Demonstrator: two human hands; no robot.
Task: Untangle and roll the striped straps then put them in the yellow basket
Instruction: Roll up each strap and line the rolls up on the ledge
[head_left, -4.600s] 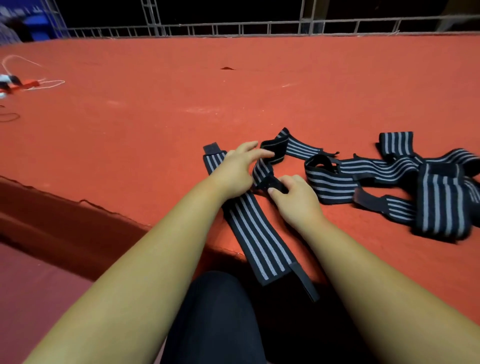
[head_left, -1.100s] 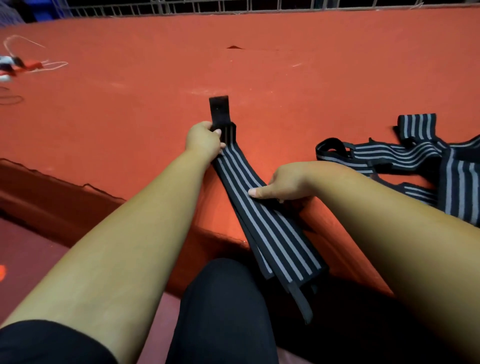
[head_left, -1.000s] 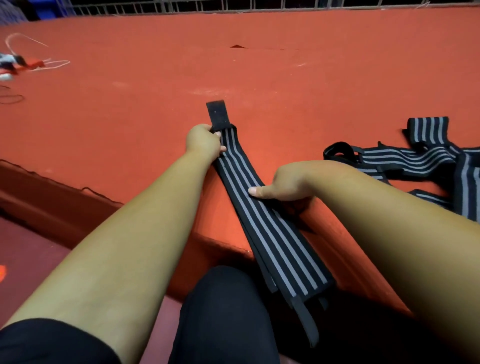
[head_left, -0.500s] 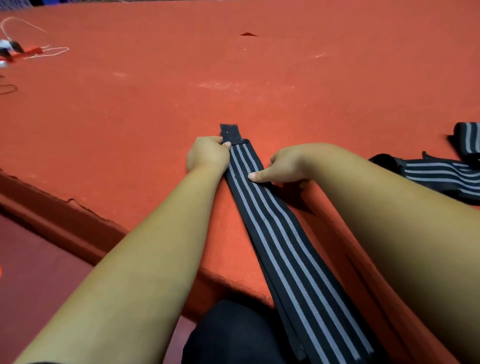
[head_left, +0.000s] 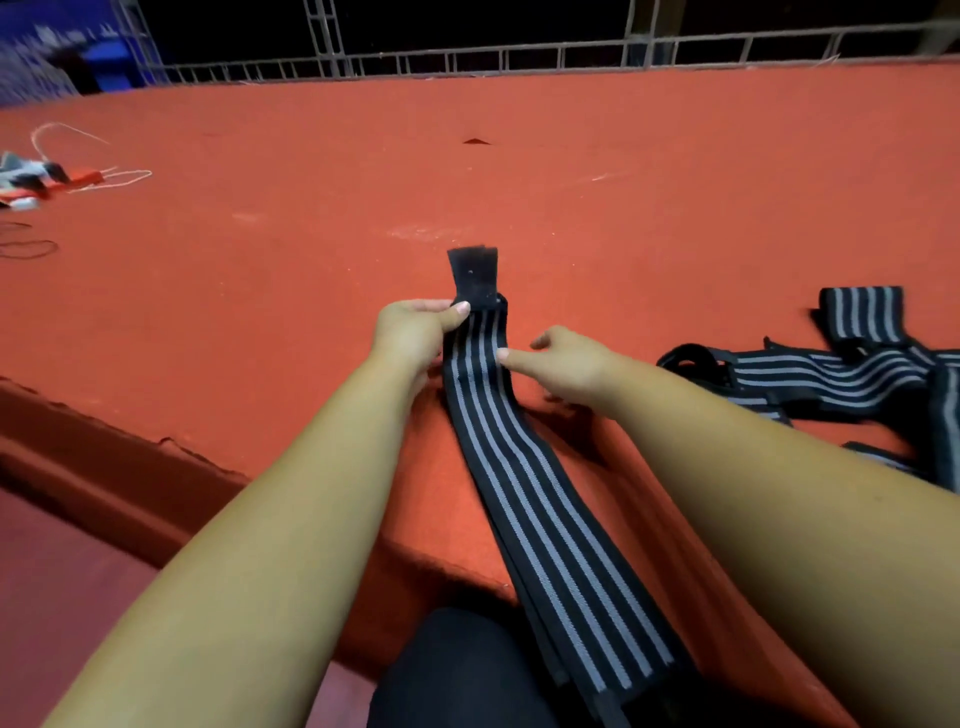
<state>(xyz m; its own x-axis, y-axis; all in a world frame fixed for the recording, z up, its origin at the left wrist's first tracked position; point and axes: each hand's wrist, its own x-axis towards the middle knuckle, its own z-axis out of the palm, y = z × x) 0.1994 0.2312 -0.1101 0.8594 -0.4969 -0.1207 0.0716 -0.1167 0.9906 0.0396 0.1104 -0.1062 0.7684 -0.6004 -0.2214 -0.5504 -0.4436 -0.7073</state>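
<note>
Pinching the far end of the striped strap (head_left: 519, 467) just below its black tab (head_left: 472, 275), the left hand (head_left: 415, 332) curls thumb and fingers round it; the right hand (head_left: 566, 364) lies loose, forefinger straight against the strap's edge; the strap trails off the red table (head_left: 260, 312) towards the lap; that hanging weight could pull a slack roll crooked; the tangled pile (head_left: 831, 374) lies to the right; no basket shows.

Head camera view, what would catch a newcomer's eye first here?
The striped strap running from the centre down over the near edge of the red mat, gripped near its black tab by the left hand while the right hand touches its edge. A tangle of more straps lies at right.
</note>
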